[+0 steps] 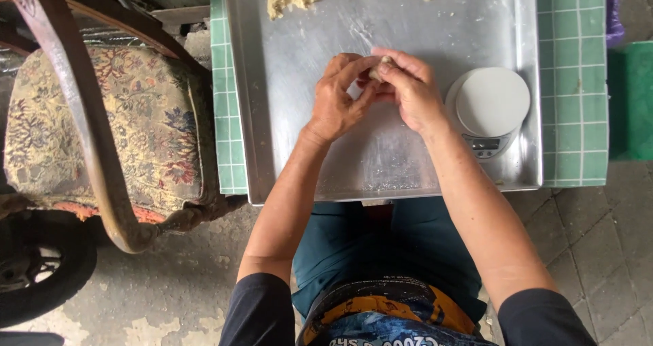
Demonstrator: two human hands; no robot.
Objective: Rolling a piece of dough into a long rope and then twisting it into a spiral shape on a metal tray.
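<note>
Together, your left hand [338, 95] and right hand [410, 87] pinch a small dough piece [381, 67] above the floured metal tray [381, 162], near the round scale [491, 104].

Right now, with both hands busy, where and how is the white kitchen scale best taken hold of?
Probably by the kitchen scale round body, fingers on opposite sides under the white platform. Come from its right, where the metal tray is bare; the right hand crowds its left. It sits flat, display toward the person, so lift it straight up.

I see my left hand [338, 95] and right hand [410, 87] pinching a small dough piece [382, 66] together above the metal tray [381, 162], beside a white scale [491, 108].
</note>
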